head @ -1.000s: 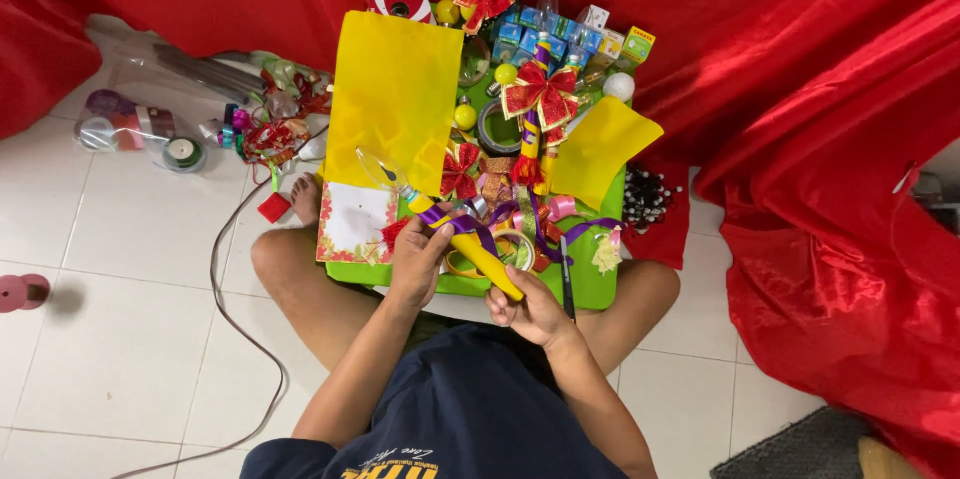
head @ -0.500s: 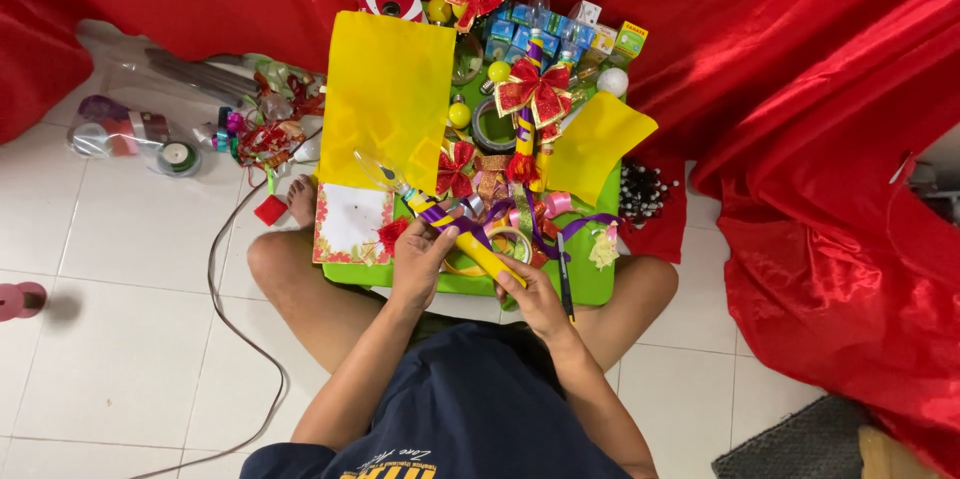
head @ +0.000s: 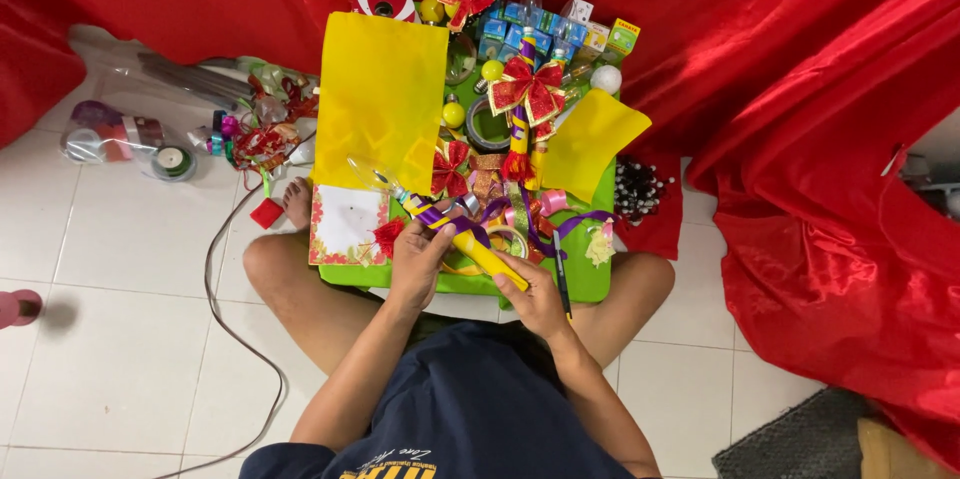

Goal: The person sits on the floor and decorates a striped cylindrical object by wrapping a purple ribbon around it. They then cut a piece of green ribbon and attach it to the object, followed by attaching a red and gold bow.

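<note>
Left hand (head: pixel 418 261) closed around the upper part of a yellow stick (head: pixel 480 251) wrapped with purple ribbon (head: pixel 437 216). Right hand (head: pixel 535 297) closed on its lower end. Stick lies tilted over the green tray (head: pixel 590 279), beside a yellow sheet (head: pixel 380 99).

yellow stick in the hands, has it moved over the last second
No, barely. The yellow stick lies at the same slant over the green tray's near edge, left hand on its upper end, right hand at its lower end.
</note>
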